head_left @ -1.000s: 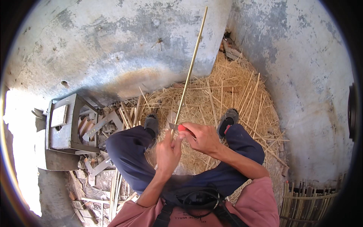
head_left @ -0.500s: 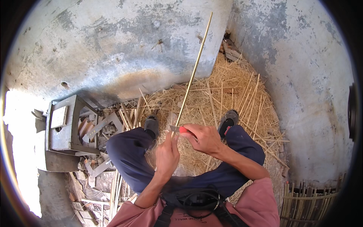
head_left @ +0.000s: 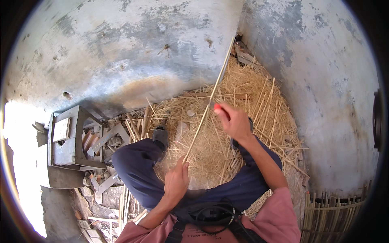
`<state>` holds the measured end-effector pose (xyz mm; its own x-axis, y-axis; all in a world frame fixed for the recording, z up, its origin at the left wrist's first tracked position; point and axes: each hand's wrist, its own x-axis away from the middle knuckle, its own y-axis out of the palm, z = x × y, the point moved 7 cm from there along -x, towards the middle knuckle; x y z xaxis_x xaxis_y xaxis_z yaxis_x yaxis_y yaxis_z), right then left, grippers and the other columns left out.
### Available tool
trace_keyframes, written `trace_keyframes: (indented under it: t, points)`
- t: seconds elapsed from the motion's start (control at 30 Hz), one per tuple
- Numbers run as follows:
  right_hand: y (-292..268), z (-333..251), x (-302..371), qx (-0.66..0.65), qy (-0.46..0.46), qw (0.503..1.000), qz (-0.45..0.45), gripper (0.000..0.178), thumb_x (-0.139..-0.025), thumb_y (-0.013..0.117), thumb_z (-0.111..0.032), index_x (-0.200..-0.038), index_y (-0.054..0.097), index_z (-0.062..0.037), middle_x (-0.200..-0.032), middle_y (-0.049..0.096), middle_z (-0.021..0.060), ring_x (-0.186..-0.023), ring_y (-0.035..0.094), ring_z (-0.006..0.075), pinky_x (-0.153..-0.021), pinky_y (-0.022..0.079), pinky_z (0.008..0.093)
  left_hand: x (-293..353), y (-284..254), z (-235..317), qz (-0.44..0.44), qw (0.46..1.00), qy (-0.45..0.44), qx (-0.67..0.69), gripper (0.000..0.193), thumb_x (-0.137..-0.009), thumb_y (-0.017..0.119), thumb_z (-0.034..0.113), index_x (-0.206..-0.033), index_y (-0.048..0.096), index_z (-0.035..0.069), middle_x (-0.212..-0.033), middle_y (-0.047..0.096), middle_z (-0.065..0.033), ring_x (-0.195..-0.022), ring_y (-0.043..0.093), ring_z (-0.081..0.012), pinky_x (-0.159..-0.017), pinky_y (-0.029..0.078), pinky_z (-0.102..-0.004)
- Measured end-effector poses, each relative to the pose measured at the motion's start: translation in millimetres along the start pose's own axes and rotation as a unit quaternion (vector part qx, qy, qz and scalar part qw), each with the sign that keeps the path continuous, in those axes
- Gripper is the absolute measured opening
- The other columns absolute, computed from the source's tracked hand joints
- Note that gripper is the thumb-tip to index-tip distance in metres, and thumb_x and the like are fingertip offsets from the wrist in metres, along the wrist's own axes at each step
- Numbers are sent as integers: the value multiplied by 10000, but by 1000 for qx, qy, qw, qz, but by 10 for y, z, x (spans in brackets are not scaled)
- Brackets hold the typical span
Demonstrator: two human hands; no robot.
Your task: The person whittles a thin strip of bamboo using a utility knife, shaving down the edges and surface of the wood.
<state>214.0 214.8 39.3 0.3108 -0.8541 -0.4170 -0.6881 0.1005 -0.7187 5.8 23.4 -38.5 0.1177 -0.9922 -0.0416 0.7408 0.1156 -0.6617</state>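
Note:
A long thin bamboo strip slants up and away from my lap toward the corner of the walls. My left hand is closed around its near end, with the thumb along it. In my right hand is a knife with a red handle, gripped in a fist. Its short blade, partly blurred, meets the strip around the middle. The two hands are well apart along the strip, the right one farther out.
Pale shavings and loose strips cover the floor between and beyond my feet. An overturned wooden stool lies at the left by rubble. Worn plaster walls close in ahead and right. A slatted bamboo piece stands at lower right.
My right hand and the knife have moved outward along the strip, away from my left hand. The strip's far end has dropped lower, and my left hand has come slightly nearer me.

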Motion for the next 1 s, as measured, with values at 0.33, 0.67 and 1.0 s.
trace_keyframes:
  t: [0.33,0.67,1.0]
  points:
    - [-543,1198,-394,29,150,983,107,370,-1088,595,-382,-1227,742,-73,-803,705,145,-714,677,233,-680,510,377,331,-21,-163,-58,998,0,-32,365,-1066,595,190,-1413,603,77,-738,677,-259,-672,670,-482,-626,511,-576]
    - [-356,1477,-191,-56,140,985,82,375,-1084,625,-344,-1249,679,-11,-836,688,104,-736,624,181,-694,487,351,37,-259,-238,-50,997,-58,33,343,-1109,550,298,-1323,655,52,-814,681,-262,-784,691,-482,-690,503,-552]
    - [187,94,244,-205,20,977,-52,219,-1055,657,-224,-1133,632,-20,-832,649,99,-725,618,195,-683,495,352,-324,-341,138,-23,995,-25,98,250,-1100,579,204,-1203,615,-21,-722,615,-141,-621,597,-231,-636,458,-379]
